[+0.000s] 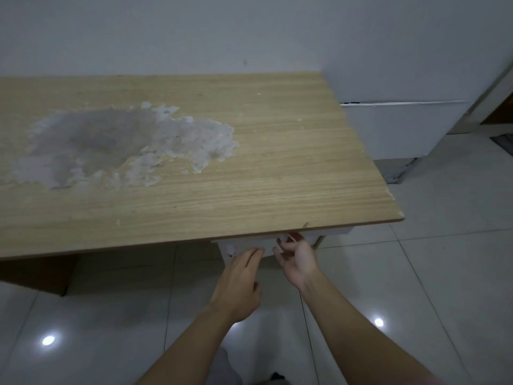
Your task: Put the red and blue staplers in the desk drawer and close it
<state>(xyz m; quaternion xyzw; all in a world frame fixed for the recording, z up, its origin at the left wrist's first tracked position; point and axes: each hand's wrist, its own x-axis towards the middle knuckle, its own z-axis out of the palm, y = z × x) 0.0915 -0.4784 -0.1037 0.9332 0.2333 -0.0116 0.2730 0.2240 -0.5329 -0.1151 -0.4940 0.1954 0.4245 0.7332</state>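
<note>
Pressing the drawer (249, 241) under the surface (249, 176), our left hand (238, 284) flat, right hand (298, 257) loose-open, both grips empty; staplers unseen, fingers could pinch btwn front & edge.

Viewpoint: one head-worn wide-angle camera, no second view.
Direction: it looked forward and down across the desk (249, 162) toward the wall (194, 31).
Nearness: the desk's front edge lay close below; both forearms reached in from the bottom.
Coverage: desk top, wall, tiled floor (416, 287) at right and below.
</note>
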